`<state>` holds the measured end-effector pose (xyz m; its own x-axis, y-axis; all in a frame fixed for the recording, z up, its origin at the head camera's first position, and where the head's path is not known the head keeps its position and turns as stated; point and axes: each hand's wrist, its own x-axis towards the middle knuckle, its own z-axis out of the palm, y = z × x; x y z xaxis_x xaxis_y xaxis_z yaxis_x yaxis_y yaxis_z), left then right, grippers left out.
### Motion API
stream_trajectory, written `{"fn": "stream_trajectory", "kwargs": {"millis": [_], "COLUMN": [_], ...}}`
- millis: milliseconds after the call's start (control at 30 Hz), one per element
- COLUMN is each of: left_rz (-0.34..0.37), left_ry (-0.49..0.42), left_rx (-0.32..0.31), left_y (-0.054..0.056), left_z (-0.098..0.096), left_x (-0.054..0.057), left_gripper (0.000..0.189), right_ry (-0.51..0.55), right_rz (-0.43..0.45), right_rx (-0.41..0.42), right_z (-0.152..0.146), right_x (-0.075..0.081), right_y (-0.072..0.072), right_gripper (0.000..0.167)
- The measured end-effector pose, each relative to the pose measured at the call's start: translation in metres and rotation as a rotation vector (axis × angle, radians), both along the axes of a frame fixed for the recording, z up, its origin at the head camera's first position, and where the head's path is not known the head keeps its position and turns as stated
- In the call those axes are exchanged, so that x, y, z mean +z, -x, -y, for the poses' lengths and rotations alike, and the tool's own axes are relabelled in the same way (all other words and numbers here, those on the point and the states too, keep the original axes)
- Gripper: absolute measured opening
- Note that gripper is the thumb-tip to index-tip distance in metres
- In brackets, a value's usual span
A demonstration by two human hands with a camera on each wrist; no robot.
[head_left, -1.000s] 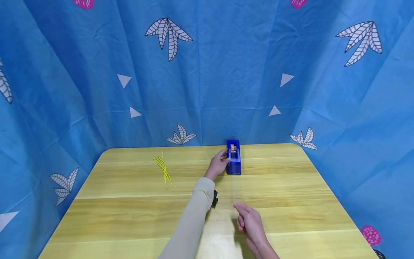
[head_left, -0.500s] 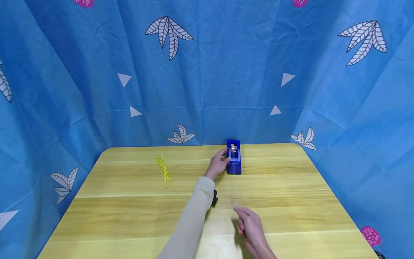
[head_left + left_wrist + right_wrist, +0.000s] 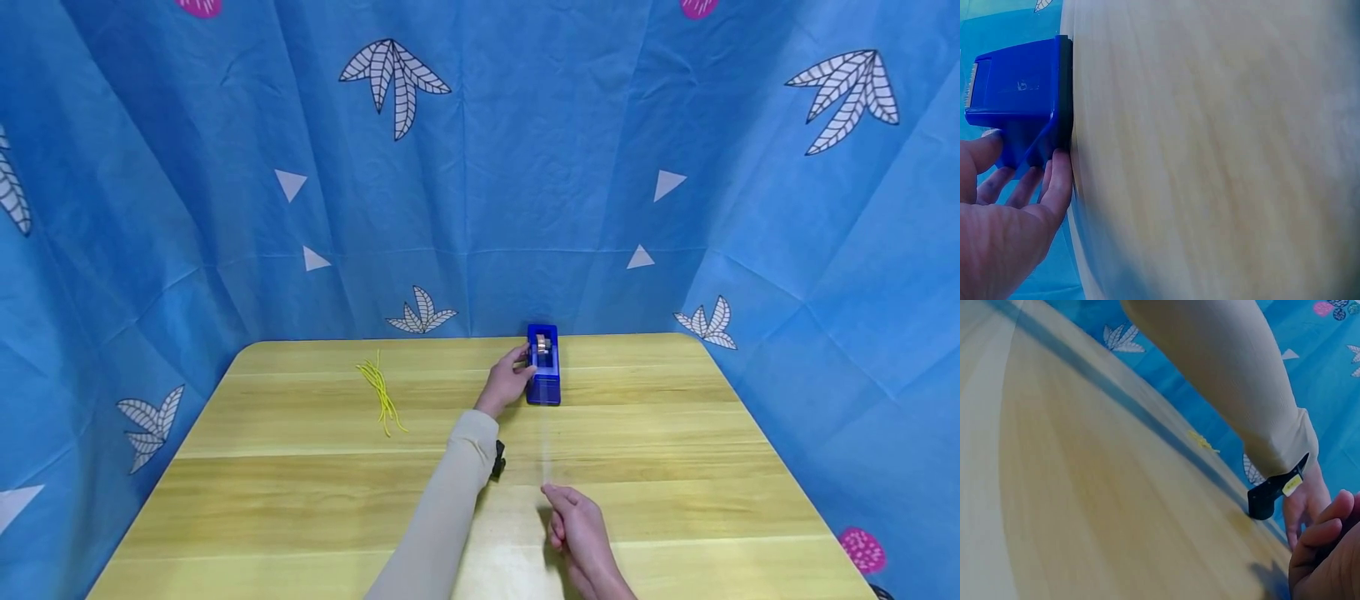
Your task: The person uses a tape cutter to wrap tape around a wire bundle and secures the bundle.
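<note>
A blue tape dispenser (image 3: 544,392) stands at the back edge of the table, with a small tape roll (image 3: 542,343) inside it. My left hand (image 3: 505,387) grips the dispenser's left side, thumb and fingers bent against its wall in the left wrist view. From the dispenser's front a clear strip of tape (image 3: 546,454) runs straight toward me. Its near end is pinched between thumb and forefinger of my right hand (image 3: 581,525), held above the table. In the right wrist view the right hand's curled fingers show at the lower right corner, and the tape cannot be made out.
A loose bundle of yellow strings (image 3: 381,393) lies on the wooden table (image 3: 300,500), left of the left arm. A blue patterned curtain (image 3: 525,167) hangs behind the table and along its sides. A black wrist device (image 3: 498,460) sits at the left cuff.
My right hand has drawn slightly back toward me, and the strip of tape has grown a little longer. The left hand and the dispenser have stayed in place.
</note>
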<state>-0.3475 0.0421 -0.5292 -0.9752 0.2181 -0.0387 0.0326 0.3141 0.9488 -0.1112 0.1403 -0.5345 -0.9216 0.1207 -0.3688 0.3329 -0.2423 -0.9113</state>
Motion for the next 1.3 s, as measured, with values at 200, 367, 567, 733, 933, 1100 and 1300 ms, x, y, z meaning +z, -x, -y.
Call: {"fn": "stream_trajectory", "kwargs": {"millis": [200,367,567,733,933,1100,1300], "left_rz": [-0.011,-0.014,-0.001,0.008,-0.003,-0.012,-0.012], "left_ry": [-0.002,-0.007,-0.014,-0.007,0.035,0.070,0.052], "left_rx": [-0.003,-0.006,-0.001,-0.004,-0.024,-0.054,-0.075], "left_y": [0.0027,0.0035,0.0028,0.0012,0.0020,0.0038,0.0010], "left_z": [-0.0003,0.0000,-0.0005,-0.0003,-0.0013,0.0003,0.0062], "left_x": [-0.0048,-0.0062,-0.0056,-0.0033,-0.0014,-0.0022,-0.0009], "left_gripper": [0.053,0.053,0.053,0.054,0.054,0.055,0.054], "right_ry": [0.000,-0.004,-0.004,0.001,0.003,0.005,0.000], "right_rz": [-0.006,-0.011,-0.008,-0.014,-0.026,-0.029,-0.033], "right_rx": [-0.004,-0.006,-0.005,0.000,0.002,-0.002,0.001], "right_z": [0.0001,0.0008,0.0007,0.0003,0.0000,0.0002,0.0009], "right_x": [-0.0034,-0.0033,-0.0044,-0.0051,-0.0041,-0.0031,-0.0029], "right_y": [0.0018,0.0016,0.0014,0.0008,0.0000,-0.0001,-0.0004], "right_gripper": [0.027,0.027,0.027,0.029,0.030,0.031,0.030]}}
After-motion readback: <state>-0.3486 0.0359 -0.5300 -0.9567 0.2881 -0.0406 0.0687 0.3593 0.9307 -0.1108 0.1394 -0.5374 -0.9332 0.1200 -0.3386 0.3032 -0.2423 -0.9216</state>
